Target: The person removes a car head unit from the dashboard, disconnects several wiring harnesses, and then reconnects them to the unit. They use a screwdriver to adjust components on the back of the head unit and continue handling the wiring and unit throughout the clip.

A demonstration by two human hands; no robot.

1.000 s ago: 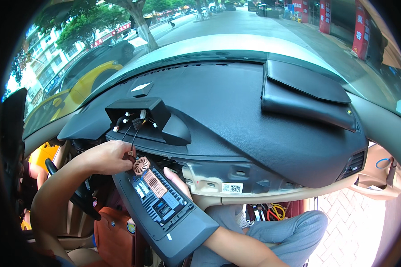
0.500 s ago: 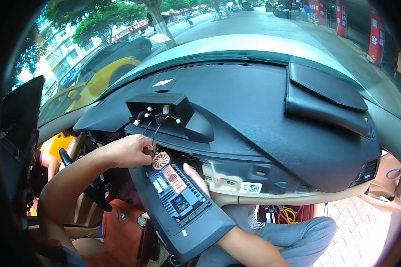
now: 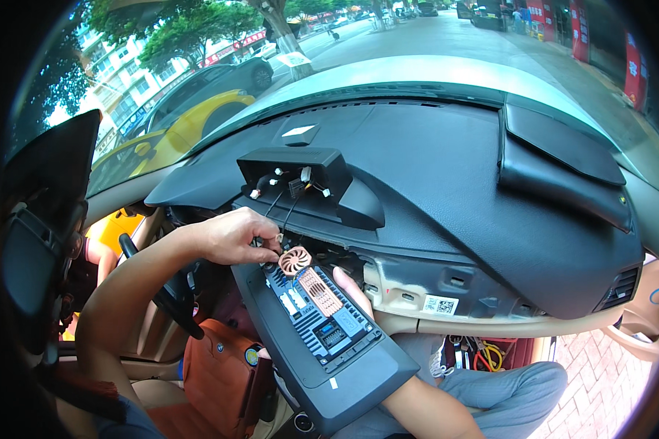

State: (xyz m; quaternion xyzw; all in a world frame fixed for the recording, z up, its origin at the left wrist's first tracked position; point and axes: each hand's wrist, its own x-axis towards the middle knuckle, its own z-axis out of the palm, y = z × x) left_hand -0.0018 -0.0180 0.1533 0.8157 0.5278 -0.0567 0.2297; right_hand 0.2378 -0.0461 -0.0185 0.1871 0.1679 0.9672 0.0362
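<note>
A dark car head unit [image 3: 370, 388], a long screen unit with its back turned up, slants across in front of the dashboard. Its back carries a copper-coloured fan [image 3: 295, 261], a copper heat sink [image 3: 318, 295] and white sockets. My right hand [image 3: 353, 293] grips the unit from beneath, thumb along its right edge; the other fingers are hidden. At the unit's upper end, my left hand [image 3: 243, 235] pinches a thin black cable [image 3: 290, 214] close to its small plug. This cable hangs from the dashboard housing [image 3: 294, 162], where several white connectors [image 3: 305, 175] dangle loose.
A black pouch [image 3: 564, 164] lies on the dashboard's right. Below the dashboard, an opened panel [image 3: 410, 287] exposes bare frame. The steering wheel [image 3: 161, 296] is at left, near a brown leather bag [image 3: 216, 366]. Coloured cables and tools [image 3: 483, 356] lie low at right.
The whole view has shifted, so everything sits farther right. My left hand keeps its pinch at the unit's upper end, with the fingers slightly altered. My right hand still supports the unit.
</note>
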